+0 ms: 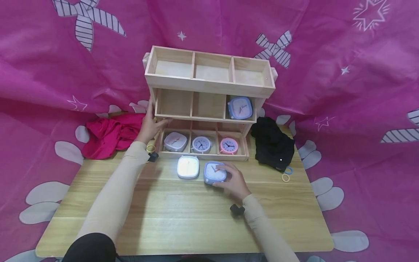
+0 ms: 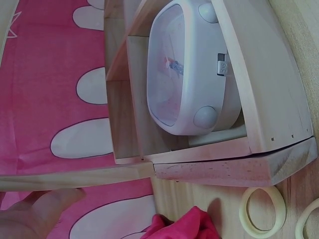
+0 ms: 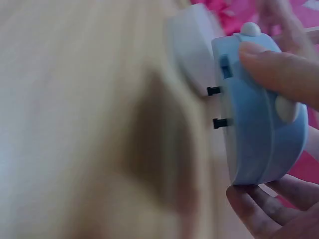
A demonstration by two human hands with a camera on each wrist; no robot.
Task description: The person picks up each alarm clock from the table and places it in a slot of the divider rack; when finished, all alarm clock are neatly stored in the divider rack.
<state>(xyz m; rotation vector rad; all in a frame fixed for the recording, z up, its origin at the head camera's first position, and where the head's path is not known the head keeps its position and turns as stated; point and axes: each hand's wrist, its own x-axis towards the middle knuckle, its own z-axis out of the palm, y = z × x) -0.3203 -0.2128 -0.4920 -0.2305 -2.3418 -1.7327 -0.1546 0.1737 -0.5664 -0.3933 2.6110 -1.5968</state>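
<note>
Red cloth [image 1: 109, 134]; black cloth [image 1: 272, 143].

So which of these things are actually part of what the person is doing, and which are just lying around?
In use:
blue clock, held by the right hand
wooden shelf, steadied by the left hand
white clock beside it
clocks already in the shelf

Lying about:
red cloth
black cloth
small rings
</note>
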